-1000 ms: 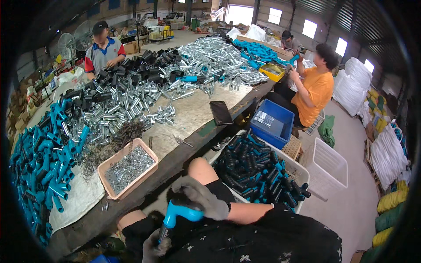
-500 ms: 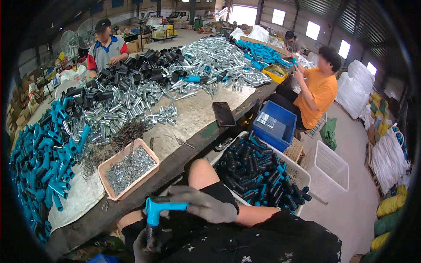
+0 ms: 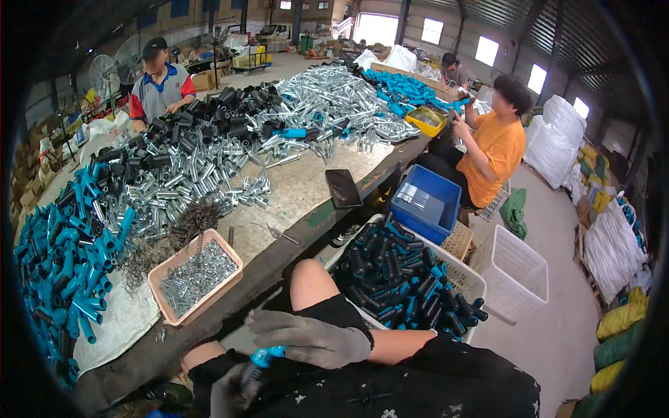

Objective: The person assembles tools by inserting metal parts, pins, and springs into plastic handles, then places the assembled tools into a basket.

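Both my hands wear grey gloves and are low in the view, over my lap. My left hand (image 3: 233,391) is closed round the dark lower part of a teal and black L-shaped handle (image 3: 267,355). Across the top of this handle lies my right hand (image 3: 317,339), its fingers pointing left and wrapped over the teal arm, which they mostly hide. To the right of my knee, a white crate (image 3: 476,282) is heaped with similar teal and black handles (image 3: 401,279). On the table edge ahead stands a pink tray (image 3: 233,270) of small metal pins.
The long table (image 3: 265,233) carries piles of teal tubes (image 3: 70,251), black sleeves, metal tubes (image 3: 341,94) and springs (image 3: 191,226). A blue crate (image 3: 446,209) and white basket (image 3: 512,275) stand right. One person (image 3: 491,153) sits beyond them; another (image 3: 164,87) works at far left.
My right hand has moved left and down over the handle, covering its teal arm. The handle has turned and shows less. The whole view has shifted slightly.
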{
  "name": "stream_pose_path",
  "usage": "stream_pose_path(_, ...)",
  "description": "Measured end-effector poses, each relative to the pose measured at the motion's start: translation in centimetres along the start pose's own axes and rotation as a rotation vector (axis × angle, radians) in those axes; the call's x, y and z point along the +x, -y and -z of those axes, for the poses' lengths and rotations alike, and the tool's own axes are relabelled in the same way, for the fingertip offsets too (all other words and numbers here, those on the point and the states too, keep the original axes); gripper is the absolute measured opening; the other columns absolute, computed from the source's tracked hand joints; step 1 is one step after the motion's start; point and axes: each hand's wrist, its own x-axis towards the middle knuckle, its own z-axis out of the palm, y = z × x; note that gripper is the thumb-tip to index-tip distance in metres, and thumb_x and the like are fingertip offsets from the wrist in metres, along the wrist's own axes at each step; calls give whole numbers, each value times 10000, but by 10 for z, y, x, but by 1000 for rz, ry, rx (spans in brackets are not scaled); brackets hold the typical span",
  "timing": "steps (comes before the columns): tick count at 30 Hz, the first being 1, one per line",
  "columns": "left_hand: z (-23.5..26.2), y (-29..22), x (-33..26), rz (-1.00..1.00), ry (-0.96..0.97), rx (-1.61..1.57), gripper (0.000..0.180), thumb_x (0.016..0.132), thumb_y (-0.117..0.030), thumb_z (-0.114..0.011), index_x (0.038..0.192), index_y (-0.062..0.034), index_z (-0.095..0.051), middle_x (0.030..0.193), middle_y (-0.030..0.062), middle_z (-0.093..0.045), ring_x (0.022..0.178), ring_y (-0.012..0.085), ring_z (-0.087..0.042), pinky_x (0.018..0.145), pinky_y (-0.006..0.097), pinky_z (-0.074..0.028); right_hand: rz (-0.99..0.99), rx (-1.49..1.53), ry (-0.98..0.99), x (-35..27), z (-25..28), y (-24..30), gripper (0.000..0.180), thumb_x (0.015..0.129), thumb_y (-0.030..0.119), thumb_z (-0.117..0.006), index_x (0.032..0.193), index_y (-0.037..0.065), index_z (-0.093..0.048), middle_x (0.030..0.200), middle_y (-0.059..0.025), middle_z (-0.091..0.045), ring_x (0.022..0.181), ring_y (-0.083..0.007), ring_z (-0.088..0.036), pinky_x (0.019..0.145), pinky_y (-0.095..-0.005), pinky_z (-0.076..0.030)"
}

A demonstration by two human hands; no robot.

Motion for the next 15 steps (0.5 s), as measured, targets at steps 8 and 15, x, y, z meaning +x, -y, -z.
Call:
stream_pose_path(8, -2, 3, 2, 53, 155, -285, 382, 843, -103, -750, 1169, 49, -620, 942, 114, -681, 837, 195, -667, 724, 331, -545, -190, -37, -174, -14, 21, -23, 410, 1019, 134, -475, 1406, -2, -491, 1459, -207, -466, 1440, -390, -331, 1189, -453, -243)
stream_pose_path(15, -5, -2, 5, -92, 282, 540, 555, 802, -244, -826, 1265, -11, -628, 1066, 88, -720, 924, 151, -666, 807, 291, -536, -98, 49, 59, 12, 8, -10, 367, 1024, 100, -467, 1369, -12, -525, 1458, -215, -464, 1436, -374, -340, 1189, -447, -248)
